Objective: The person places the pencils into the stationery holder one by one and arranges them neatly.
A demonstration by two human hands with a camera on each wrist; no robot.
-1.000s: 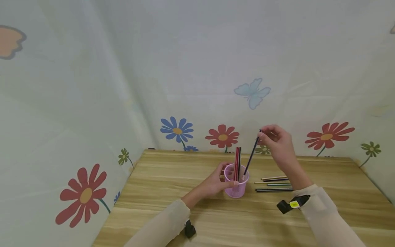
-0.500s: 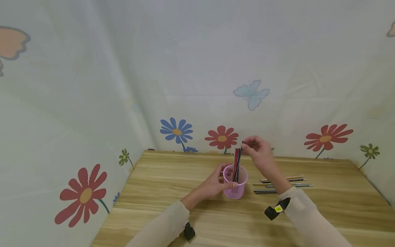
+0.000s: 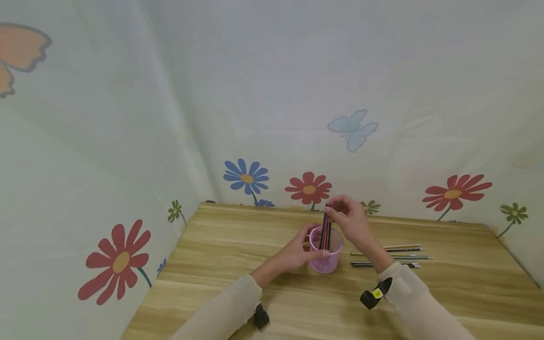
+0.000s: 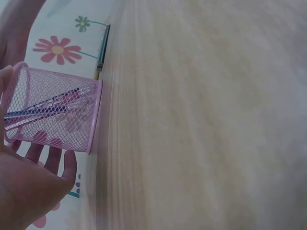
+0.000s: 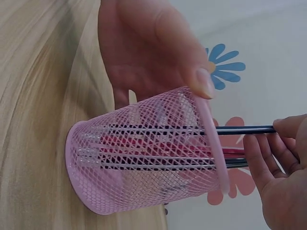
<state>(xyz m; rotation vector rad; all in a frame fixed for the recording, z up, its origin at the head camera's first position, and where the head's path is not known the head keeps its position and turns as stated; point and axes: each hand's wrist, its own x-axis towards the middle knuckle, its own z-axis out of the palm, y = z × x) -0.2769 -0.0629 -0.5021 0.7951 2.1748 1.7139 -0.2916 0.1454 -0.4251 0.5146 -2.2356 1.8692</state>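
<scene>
A pink mesh pencil cup point(image 3: 325, 265) stands on the wooden table, gripped by my left hand point(image 3: 293, 254) with the thumb over its near rim. In the left wrist view, the fingers of that hand curl along the cup's side point(image 4: 53, 129). My right hand point(image 3: 350, 223) pinches the upper end of a dark blue pencil point(image 5: 245, 129) between thumb and fingertips. The pencil's eraser end is inside the cup, low near the base. Red and dark pencils point(image 5: 235, 154) stand beside it in the cup, their tops close to my right fingers.
Several loose pencils point(image 3: 403, 257) lie on the table point(image 3: 459, 293) right of the cup, partly behind the right forearm. A hanging cloth with printed flowers point(image 3: 309, 189) rises behind the table's back edge. Each sleeve carries a black wrist camera point(image 3: 370, 298).
My right hand has moved left and down with the dark blue pencil, which now stands steeply among the other pencils in the cup. The left hand has kept its grip.
</scene>
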